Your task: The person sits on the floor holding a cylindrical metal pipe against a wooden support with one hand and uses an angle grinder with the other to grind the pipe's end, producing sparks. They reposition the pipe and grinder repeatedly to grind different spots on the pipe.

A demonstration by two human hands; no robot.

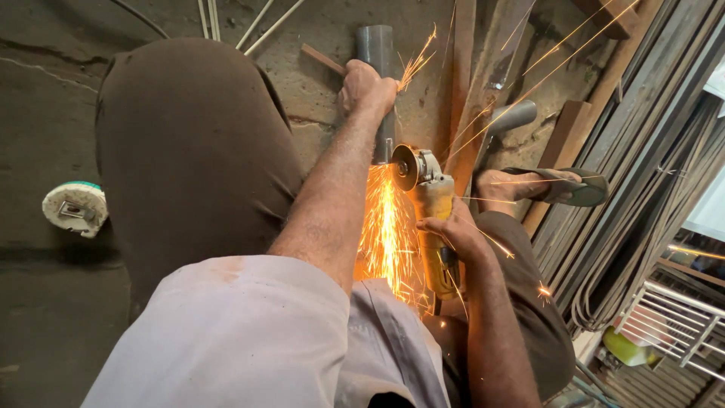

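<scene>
The left hand (368, 87) is wrapped tight round a grey metal pipe (375, 47), pinning it to the rough concrete floor (45, 98), while the right hand (451, 233) is clenched on the body of a yellow angle grinder (432, 219) whose round disc (405, 167) bites into the pipe just below the left fist. A thick fan of orange sparks (387, 230) pours from the contact point toward the person's lap, and thin bright streaks fly up to the right, so the cut looks to be under way and not finished; how deep the disc has gone cannot be told, since glare and the forearm hide the kerf. The pipe is smooth, dull and cylindrical, its open far end lying near the top of the view. Beyond the grinder a sandalled foot (545, 185) rests by a second short grey tube (513, 117). Long steel bars and flat strips (642, 166) lean stacked along the right, and a white, worn round disc (74, 208) lies apart on the floor at left.
</scene>
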